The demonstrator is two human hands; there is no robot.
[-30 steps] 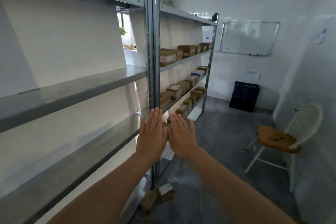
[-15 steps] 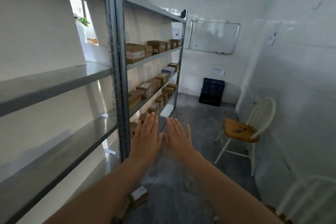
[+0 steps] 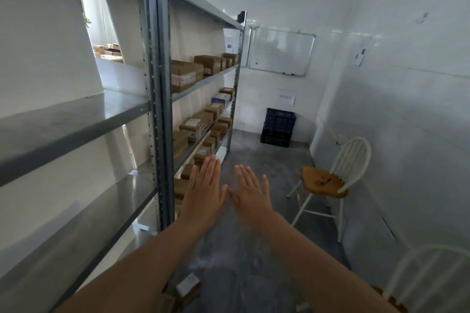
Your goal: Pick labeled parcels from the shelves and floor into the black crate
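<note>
Both my arms reach forward, palms down. My left hand (image 3: 203, 192) and my right hand (image 3: 250, 189) are flat with straight fingers, side by side, thumbs almost touching, holding nothing. Several brown cardboard parcels (image 3: 189, 75) with labels sit on the far bay of the metal shelves (image 3: 157, 99) to the left. More parcels (image 3: 193, 128) fill the lower shelves. One small labeled parcel (image 3: 189, 286) lies on the floor under my left forearm. The black crate (image 3: 278, 127) stands against the back wall, far beyond both hands.
The near shelf bay on the left holds nothing. A white chair with a wooden seat (image 3: 326, 181) stands by the right wall, a second white chair (image 3: 429, 272) at the bottom right. A whiteboard (image 3: 279, 51) hangs on the back wall. Grey concrete floor runs between.
The view has turned right, so the shelves slid left and the crate and chairs came more into view. Both hands stay flat and side by side, now slightly farther apart.
</note>
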